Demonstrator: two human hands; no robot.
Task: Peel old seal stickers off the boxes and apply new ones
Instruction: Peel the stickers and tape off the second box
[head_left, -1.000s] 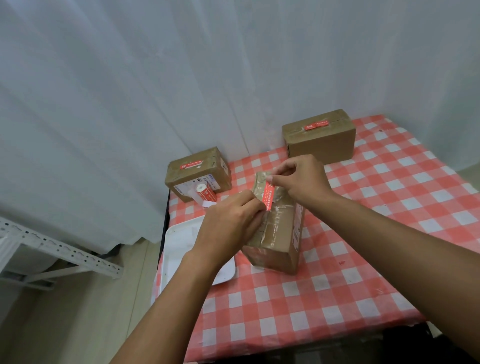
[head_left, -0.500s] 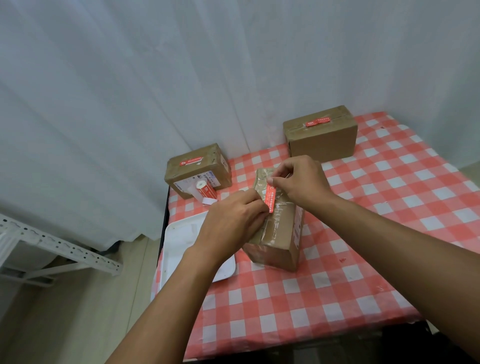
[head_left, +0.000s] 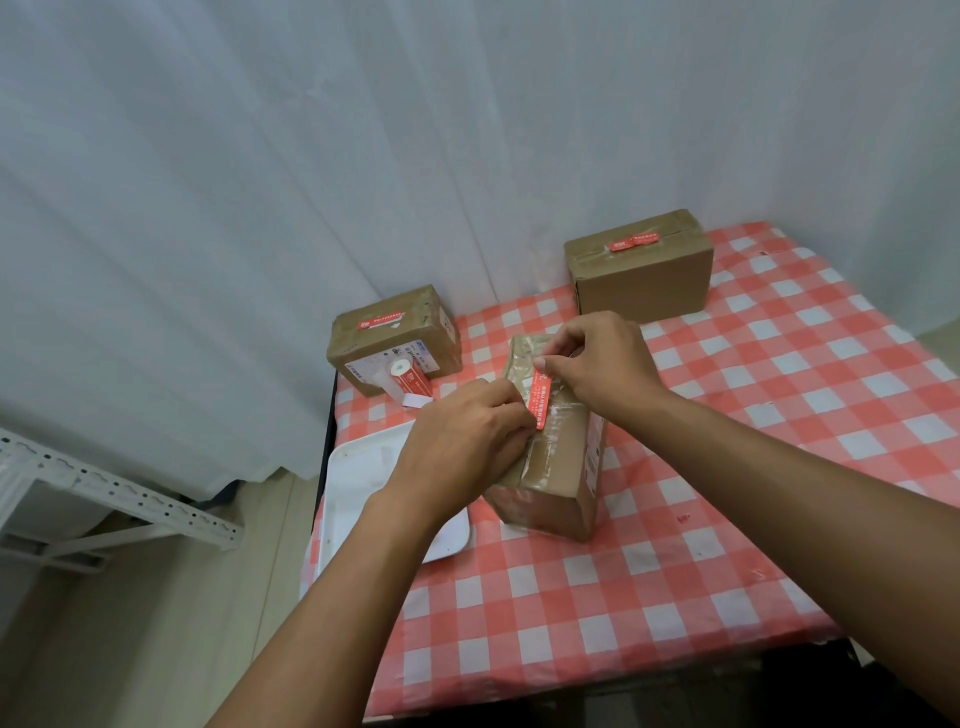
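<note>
Three boxes sit on the checked worktop (head_left: 727, 426): one at the far right corner (head_left: 641, 280), one at the far left edge (head_left: 395, 332), and the middle box (head_left: 558, 441) under both hands. A white tray (head_left: 363, 467) lies left of it, a sticker roll (head_left: 410, 378) beyond. The red seal sticker (head_left: 542, 399) runs lengthwise; the right hand (head_left: 597, 358) pinches its far end, the left hand (head_left: 462, 441) its near end, ready to press down.

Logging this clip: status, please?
Both hands, left and right, pinch the red sticker over the middle box. Nothing in the way.
</note>
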